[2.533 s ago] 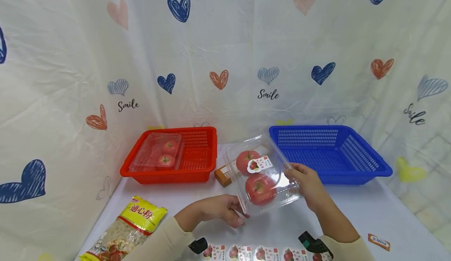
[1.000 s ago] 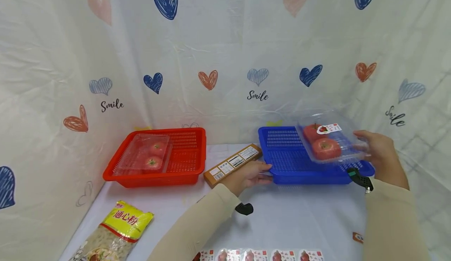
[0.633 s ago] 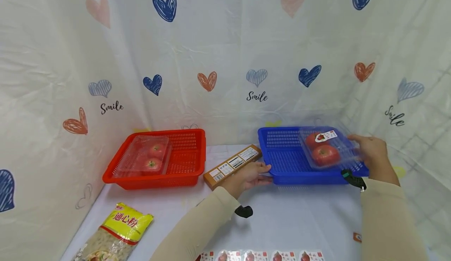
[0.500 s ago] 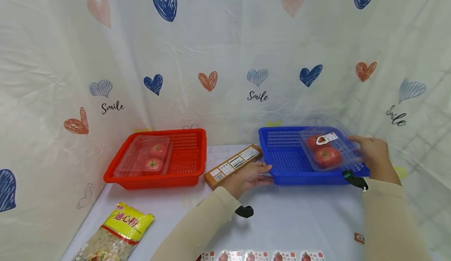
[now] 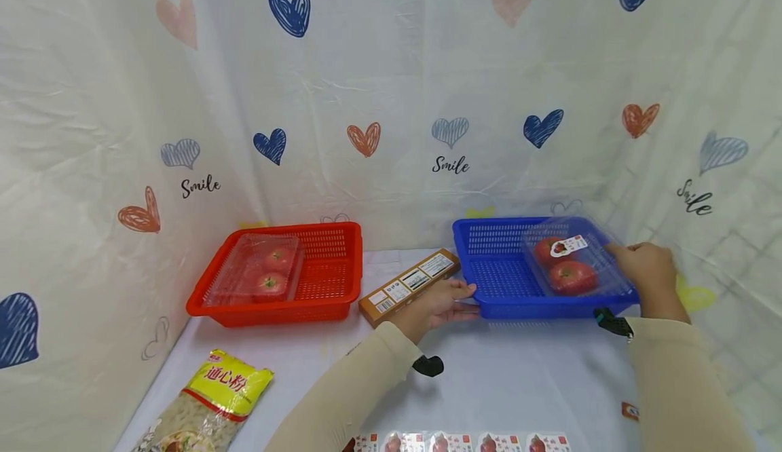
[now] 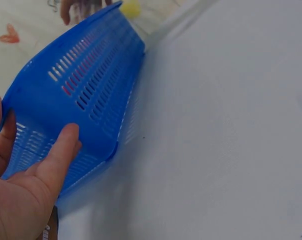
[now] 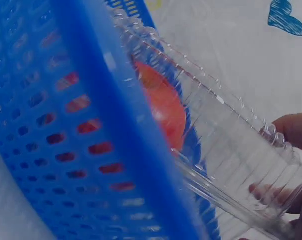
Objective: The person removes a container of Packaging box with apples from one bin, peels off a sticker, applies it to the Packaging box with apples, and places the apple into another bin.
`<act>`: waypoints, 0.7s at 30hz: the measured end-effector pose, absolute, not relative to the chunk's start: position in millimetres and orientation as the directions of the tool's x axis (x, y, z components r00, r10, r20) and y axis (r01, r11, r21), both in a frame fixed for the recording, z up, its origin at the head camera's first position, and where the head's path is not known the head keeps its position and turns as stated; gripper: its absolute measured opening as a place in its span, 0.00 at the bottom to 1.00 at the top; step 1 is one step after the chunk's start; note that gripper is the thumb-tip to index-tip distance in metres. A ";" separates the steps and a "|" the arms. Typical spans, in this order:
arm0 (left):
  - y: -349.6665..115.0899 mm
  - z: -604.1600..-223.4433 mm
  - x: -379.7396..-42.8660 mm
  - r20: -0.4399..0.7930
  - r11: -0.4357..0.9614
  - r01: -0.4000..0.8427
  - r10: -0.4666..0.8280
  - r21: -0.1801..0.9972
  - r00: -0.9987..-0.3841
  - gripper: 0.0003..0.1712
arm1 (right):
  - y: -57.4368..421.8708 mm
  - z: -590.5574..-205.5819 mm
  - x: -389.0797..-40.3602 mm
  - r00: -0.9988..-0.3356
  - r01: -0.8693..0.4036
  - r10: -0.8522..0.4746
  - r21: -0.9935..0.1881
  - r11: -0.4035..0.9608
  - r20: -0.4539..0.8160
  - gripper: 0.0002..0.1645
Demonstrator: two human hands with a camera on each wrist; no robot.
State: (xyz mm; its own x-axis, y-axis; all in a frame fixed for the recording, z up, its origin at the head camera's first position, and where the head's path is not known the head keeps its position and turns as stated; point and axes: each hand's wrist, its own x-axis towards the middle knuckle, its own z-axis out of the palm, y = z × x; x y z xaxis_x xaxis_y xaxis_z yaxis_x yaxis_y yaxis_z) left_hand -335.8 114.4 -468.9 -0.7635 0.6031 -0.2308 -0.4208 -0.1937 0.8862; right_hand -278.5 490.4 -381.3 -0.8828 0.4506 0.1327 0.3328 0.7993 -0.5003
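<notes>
My right hand (image 5: 647, 269) grips the right edge of a clear plastic clamshell box (image 5: 605, 262), which sits tilted inside the right part of the blue basket (image 5: 544, 311). Two red apples (image 5: 572, 277) show through its lid, where a white label (image 5: 569, 246) is stuck. In the right wrist view the ridged side of the clamshell box (image 7: 231, 125) rises above the basket rim, fingers behind it. My left hand (image 5: 436, 306) holds the basket's front left corner; the left wrist view shows fingers on both sides of the rim of the blue basket (image 6: 46, 95).
A red basket (image 5: 287, 315) at the left holds another clear box of apples (image 5: 269, 272). Between the baskets lies a long brown carton (image 5: 409, 284). A pasta bag (image 5: 214, 398) is front left, a label strip (image 5: 449, 442) at the front edge, a small orange packet (image 5: 630, 411) front right.
My right hand has carried the clamshell box from the middle to the right and lowered it into the blue basket. My left hand has moved right and taken hold of the basket's corner.
</notes>
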 end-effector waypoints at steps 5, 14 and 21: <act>112.7 -470.0 -335.6 -0.230 -0.194 -0.417 0.598 0.888 -0.768 0.09 | 495.2 -393.6 -277.8 -0.911 0.356 0.411 -0.426 0.832 0.042 0.51; 110.5 -468.7 -334.4 -0.235 -0.190 -0.406 0.573 0.894 -0.785 0.06 | 496.3 -401.7 -278.5 -0.906 0.384 0.424 -0.448 0.808 -0.012 0.53; 110.4 -468.7 -333.5 -0.237 -0.149 -0.369 0.542 0.917 -0.806 0.08 | 500.1 -403.7 -276.5 -0.910 0.384 0.412 -0.469 0.795 -0.047 0.57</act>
State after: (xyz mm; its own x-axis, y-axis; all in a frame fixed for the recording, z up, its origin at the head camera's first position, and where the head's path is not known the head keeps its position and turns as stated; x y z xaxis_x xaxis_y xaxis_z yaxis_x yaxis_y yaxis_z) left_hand -333.5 110.4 -468.7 -0.8060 0.5424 -0.2368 -0.3695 -0.1486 0.9173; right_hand -276.5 500.1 -403.7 -0.9102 0.4115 -0.0475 0.3840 0.7952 -0.4692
